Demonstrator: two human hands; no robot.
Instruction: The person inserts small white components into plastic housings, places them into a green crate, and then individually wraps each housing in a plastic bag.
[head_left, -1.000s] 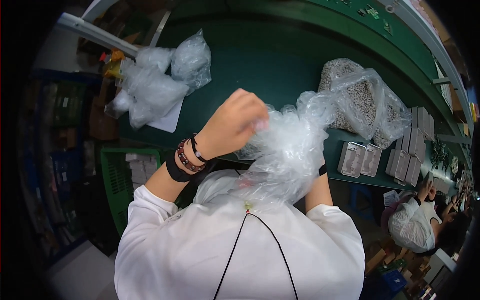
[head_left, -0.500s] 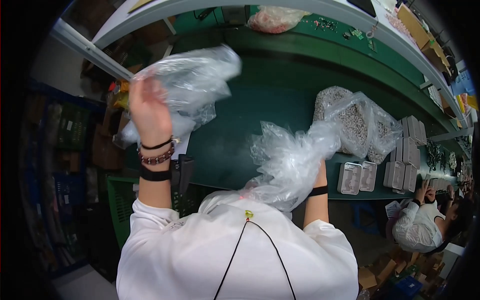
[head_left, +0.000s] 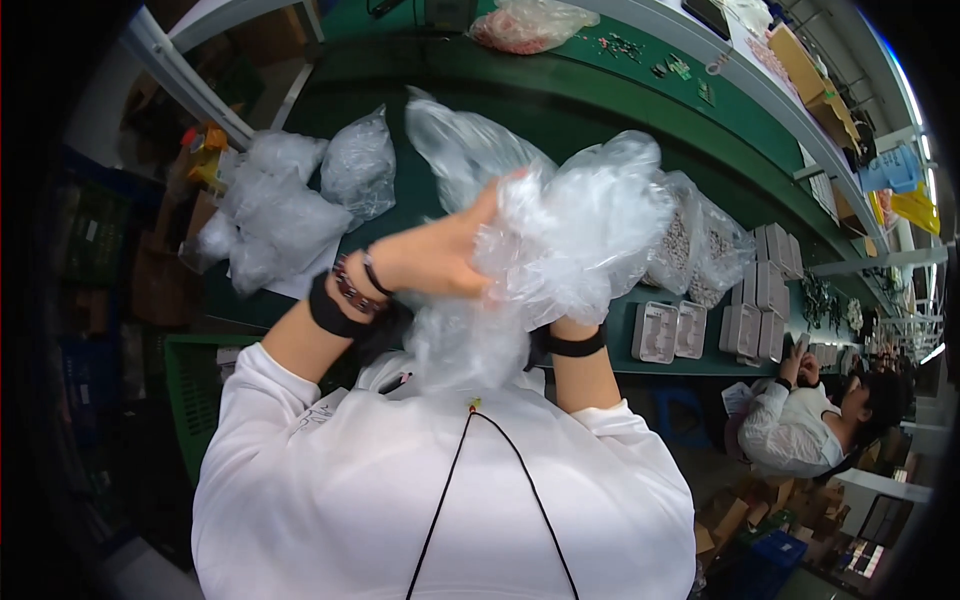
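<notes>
Above the green bench (head_left: 300, 110), the left hand (head_left: 440, 255) gripped the clear bags (head_left: 570, 240); the hidden right hand probably needed equal pressure.

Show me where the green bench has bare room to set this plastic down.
Bare green bench shows between the bag pile at left and the left hand; another strip runs behind the held plastic, below the shelf. The right is crowded: a bag of small parts and grey trays.
</notes>
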